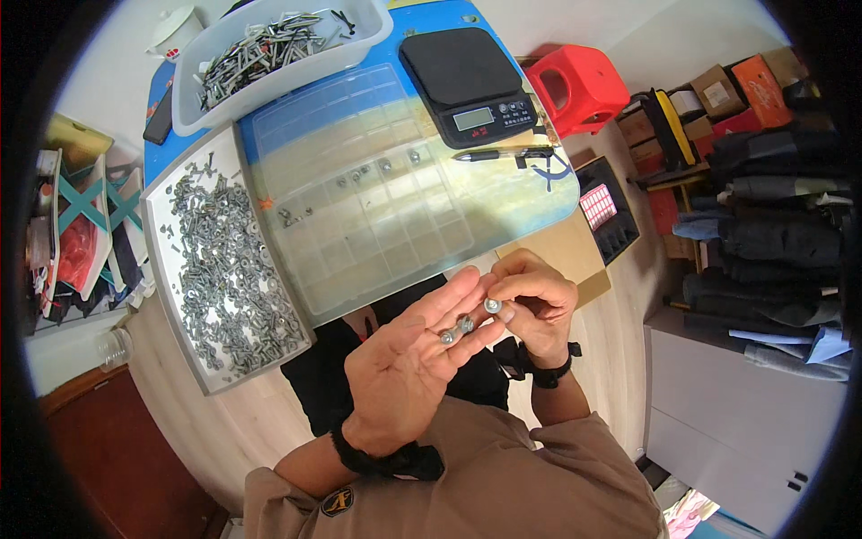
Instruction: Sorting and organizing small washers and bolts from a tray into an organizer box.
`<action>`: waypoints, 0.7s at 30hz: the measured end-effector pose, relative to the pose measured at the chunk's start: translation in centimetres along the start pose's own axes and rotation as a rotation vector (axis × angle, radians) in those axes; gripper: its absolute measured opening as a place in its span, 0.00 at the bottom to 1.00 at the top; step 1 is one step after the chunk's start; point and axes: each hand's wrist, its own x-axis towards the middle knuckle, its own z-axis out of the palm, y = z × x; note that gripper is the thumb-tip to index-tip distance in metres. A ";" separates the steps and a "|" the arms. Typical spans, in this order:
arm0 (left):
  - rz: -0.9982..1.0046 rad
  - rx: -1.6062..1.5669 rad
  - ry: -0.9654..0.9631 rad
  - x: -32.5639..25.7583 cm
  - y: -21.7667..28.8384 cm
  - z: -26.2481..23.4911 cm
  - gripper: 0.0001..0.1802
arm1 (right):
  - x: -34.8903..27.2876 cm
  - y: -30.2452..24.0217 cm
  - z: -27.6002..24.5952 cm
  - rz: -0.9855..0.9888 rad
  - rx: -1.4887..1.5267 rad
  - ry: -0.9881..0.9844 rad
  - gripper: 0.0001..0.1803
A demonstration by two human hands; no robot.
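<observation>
My left hand point(395, 368) is palm up, its fingers stretched toward the right and slightly curled. It bears a couple of small metal screws with washers point(456, 329) lying across its fingers. Just beside its fingertips, my right hand point(541, 301) pinches another metal screw point(492, 306) between thumb and fingers, the round head or washer facing up. Both hands are over my lap, in front of the table's near edge. Beyond them lies a clear plastic compartment box point(373, 256), with a few small metal pieces point(359, 172) in some compartments.
A white tray point(162, 241) heaped with loose screws and washers stands at the left. Behind it sits a translucent bin point(193, 90) of longer screws. A black digital scale point(458, 67), a pen point(480, 155) and a red stool point(588, 85) are at the far right.
</observation>
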 end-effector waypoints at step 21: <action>-0.140 -0.226 -0.106 0.9 -0.7 -0.1 0.48 | -0.1 -3.2 -1.0 -0.001 -0.343 -0.022 0.10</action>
